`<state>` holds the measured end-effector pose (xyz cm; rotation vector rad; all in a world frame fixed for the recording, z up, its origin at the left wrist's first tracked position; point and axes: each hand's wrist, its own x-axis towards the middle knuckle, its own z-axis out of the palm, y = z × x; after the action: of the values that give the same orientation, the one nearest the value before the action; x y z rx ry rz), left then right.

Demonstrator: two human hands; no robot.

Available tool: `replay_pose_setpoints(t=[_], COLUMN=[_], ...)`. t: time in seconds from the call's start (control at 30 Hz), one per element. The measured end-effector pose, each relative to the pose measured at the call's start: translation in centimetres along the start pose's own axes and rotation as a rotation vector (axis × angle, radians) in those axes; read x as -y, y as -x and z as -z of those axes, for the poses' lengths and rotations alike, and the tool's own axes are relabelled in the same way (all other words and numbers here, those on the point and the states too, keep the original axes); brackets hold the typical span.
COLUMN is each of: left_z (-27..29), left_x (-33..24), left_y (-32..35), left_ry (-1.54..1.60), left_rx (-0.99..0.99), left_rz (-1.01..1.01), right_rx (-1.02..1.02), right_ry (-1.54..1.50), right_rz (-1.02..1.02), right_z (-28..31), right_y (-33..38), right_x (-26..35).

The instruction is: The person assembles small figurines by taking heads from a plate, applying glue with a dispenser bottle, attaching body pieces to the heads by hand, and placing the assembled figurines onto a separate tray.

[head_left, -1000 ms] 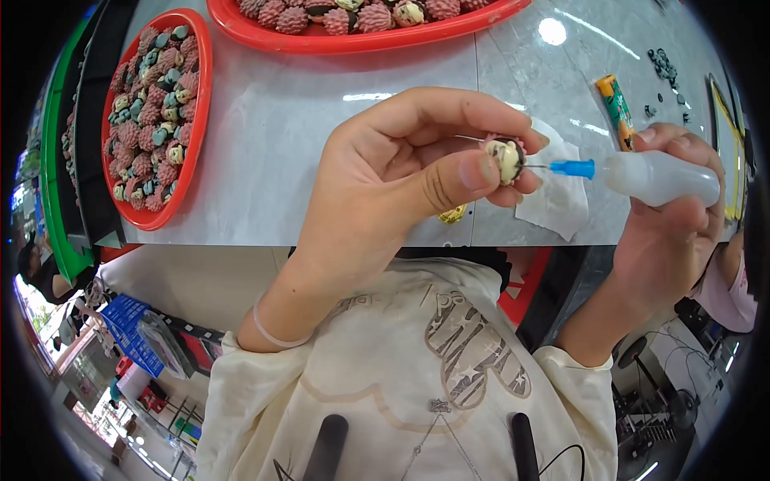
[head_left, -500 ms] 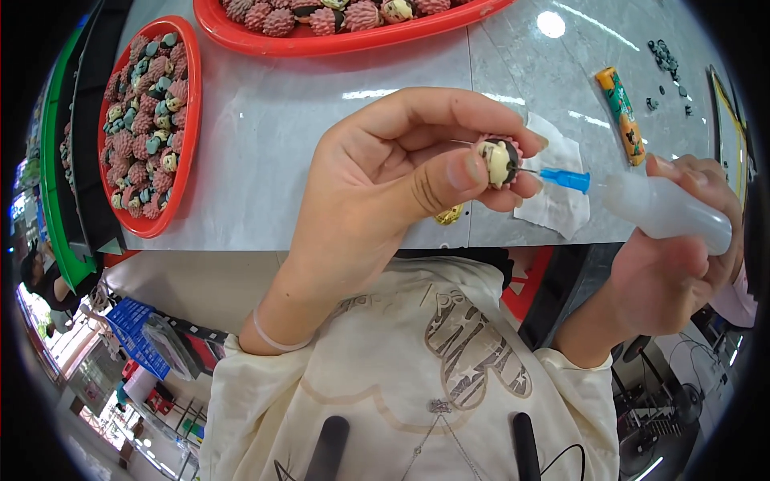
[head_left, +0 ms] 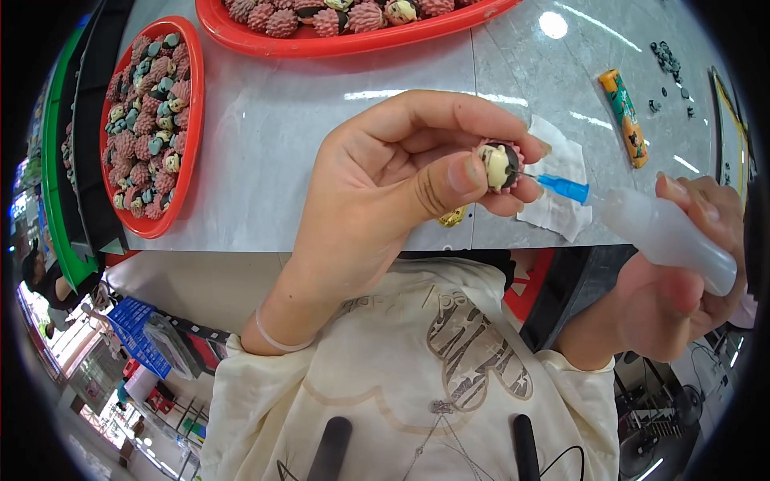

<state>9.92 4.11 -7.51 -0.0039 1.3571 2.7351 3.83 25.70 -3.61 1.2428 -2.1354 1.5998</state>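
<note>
Between the thumb and fingers of my left hand [head_left: 385, 172] is a small figurine head [head_left: 499, 166], cream-faced with black and a pink bumpy back. My right hand [head_left: 682, 280] grips a translucent white squeeze bottle [head_left: 670, 232] with a blue needle tip [head_left: 564, 187]. The thin needle reaches the dark part of the figurine head; whether it touches is too fine to tell. Behind my left fingertips a white tissue [head_left: 561, 152] lies on the grey table [head_left: 321, 72]. A small gold item [head_left: 452, 216] shows in part under my left hand.
An oval red tray [head_left: 192, 144] of pink, blue and cream pieces stands at the left. Another red tray [head_left: 321, 46] with pink figurine pieces is at the far side. An orange and green tube [head_left: 624, 119] and several small dark parts [head_left: 666, 60] lie at the right.
The bottle in my right hand has tilted, its rear end lower and slightly to the right. My left hand and the figurine head have barely moved.
</note>
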Motion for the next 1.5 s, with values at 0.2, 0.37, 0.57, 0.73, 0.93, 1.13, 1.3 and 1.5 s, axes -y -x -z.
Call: replay_pose_setpoints(t=[0.2,0.37,0.57,0.73,0.93,1.13,1.3,1.5], left_z=[-0.1,-0.9,-1.1,-1.0,-1.0,-0.6,-1.0,-0.9], left_x=[0.0,0.0,-0.1,-0.1,-0.2,-0.1,-0.1,-0.1], left_y=[-0.3,-0.2,0.0,-0.1,0.1,0.1,-0.3,-0.1], left_ry=[-0.008,0.028,0.040,0.029,0.016,0.043,-0.003,-0.074], left_rx=[-0.001,-0.084,-0.109,-0.113,-0.105,-0.097,-0.024,-0.061], left_rz=[-0.002,0.065,-0.004,0.038,0.058,0.030,0.032,0.022], right_rx=[-0.405,-0.169,0.030,0.046,-0.040,-0.068,-0.090,0.060], right_ry=[-0.251,-0.024,0.272,0.363,0.698,0.467,-0.117,-0.428], right_rz=[-0.479,-0.339,-0.286,-0.250,-0.444,-0.506,-0.485,-0.466], right_z=[-0.8,-3.9,-4.7,0.9,6.5,5.5,1.5,-3.7], right_y=[0.0,-1.5,-2.5,-3.2,-3.8,-4.1,-2.7,-1.8], right_x=[0.2,-2.0,-3.0,-4.5,-10.3,-8.5,-1.4,0.5])
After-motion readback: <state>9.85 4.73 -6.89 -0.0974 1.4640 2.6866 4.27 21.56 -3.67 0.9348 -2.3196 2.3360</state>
